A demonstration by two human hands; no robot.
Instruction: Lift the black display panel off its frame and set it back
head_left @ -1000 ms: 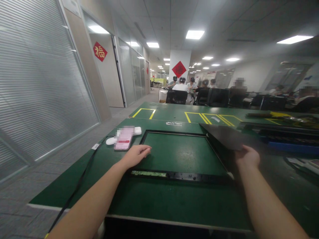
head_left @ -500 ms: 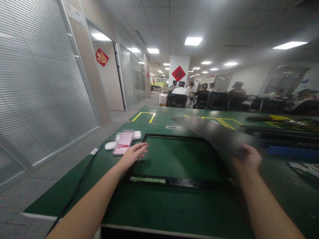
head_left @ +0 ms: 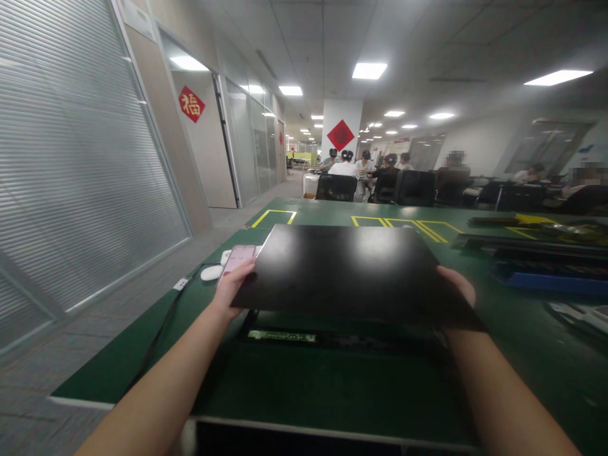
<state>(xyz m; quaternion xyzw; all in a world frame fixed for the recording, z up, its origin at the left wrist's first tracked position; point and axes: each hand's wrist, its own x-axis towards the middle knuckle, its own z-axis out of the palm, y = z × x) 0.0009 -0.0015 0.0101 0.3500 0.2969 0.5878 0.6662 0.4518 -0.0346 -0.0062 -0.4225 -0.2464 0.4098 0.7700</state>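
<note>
Gripping panel (head_left: 342, 269) at opposite edges, left hand (head_left: 231, 288), right hand (head_left: 464, 289) closed on it; uneven hold could tip panel against frame (head_left: 342, 341).

Near strip of table (head_left: 332, 386) – passable | black panel (head_left: 342, 272) – blocks frame (head_left: 342, 342) from above | phone (head_left: 240, 256) crowds left hand (head_left: 230, 289)

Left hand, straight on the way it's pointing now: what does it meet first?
Most likely the dark panel, whose left edge the left hand holds; depth beyond it is unclear.
</note>
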